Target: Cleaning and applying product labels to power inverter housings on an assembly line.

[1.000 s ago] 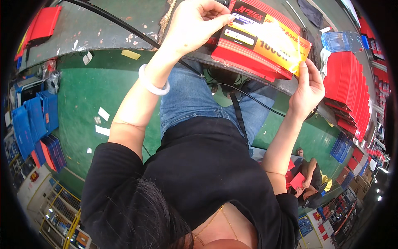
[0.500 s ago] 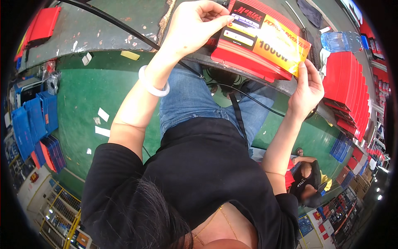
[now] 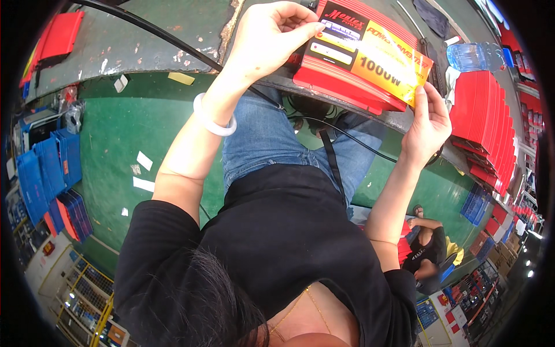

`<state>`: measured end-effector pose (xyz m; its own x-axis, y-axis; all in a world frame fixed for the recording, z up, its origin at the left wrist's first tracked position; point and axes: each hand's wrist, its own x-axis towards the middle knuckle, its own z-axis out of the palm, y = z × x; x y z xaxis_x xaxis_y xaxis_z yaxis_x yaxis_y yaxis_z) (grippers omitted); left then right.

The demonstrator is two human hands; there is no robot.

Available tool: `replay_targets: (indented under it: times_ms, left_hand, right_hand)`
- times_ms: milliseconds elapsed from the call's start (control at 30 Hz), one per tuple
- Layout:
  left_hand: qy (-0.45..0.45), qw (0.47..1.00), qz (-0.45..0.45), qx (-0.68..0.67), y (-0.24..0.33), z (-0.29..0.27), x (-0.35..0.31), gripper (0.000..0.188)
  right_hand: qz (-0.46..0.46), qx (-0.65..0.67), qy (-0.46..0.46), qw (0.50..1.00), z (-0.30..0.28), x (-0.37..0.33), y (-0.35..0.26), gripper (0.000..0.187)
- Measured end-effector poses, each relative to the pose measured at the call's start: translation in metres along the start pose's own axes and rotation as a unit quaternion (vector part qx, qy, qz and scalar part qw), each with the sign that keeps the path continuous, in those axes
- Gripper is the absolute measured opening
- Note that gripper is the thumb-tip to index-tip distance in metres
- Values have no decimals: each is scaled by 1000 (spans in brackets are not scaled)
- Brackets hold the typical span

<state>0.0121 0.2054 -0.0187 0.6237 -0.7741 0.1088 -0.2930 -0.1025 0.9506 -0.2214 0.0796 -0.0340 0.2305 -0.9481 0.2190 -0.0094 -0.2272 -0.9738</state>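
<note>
A red ribbed metal casing (image 3: 341, 87) lies at the near edge of the workbench. Over its top stretches a black and yellow printed label (image 3: 376, 55), with its near edge angled across the ribs. My left hand (image 3: 283, 32) pinches the label's left end between thumb and fingertips. At the label's right corner my right hand (image 3: 428, 118) is closed, thumb and fingers gripping it. Whether the label's underside touches the casing all along cannot be told.
Stacked red casing panels (image 3: 483, 115) stand on the right, beside a clear bottle of blue liquid (image 3: 471, 56). A black cable (image 3: 156, 29) crosses the workbench (image 3: 133, 43) on the left. More red panels (image 3: 60, 34) lie far left. Another person (image 3: 428, 248) sits at lower right.
My hands and the label hold nearly the same place, with only a tiny shift. The other person at lower right has moved the head slightly.
</note>
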Motion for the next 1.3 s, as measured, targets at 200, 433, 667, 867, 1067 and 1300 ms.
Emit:
replay_targets:
  times_ms: [200, 433, 667, 867, 1067, 1300]
  left_hand:
    - [3, 999, 15, 33, 7, 0, -2, 14]
    - [-14, 996, 77, -46, -27, 6, 1, 18]
    - [-19, 996, 55, -69, -24, 7, 1, 15]
    - [-20, 994, 47, -93, -25, 5, 1, 15]
    - [-7, 995, 64, -80, -38, 4, 6, 15]
    - [-11, 993, 63, -96, -40, 3, 7, 15]
  right_hand:
    - [-8, -6, -1, 1000, -1, 0, 0, 21]
    - [-12, -6, -14, 1000, -1, -1, -3, 20]
    - [-25, 8, -27, 999, 1, -2, -4, 19]
    - [-34, -8, -19, 999, 3, -2, -4, 20]
    - [-41, 4, -25, 999, 4, -1, -4, 20]
    - [-39, -10, -40, 998, 3, -1, -3, 29]
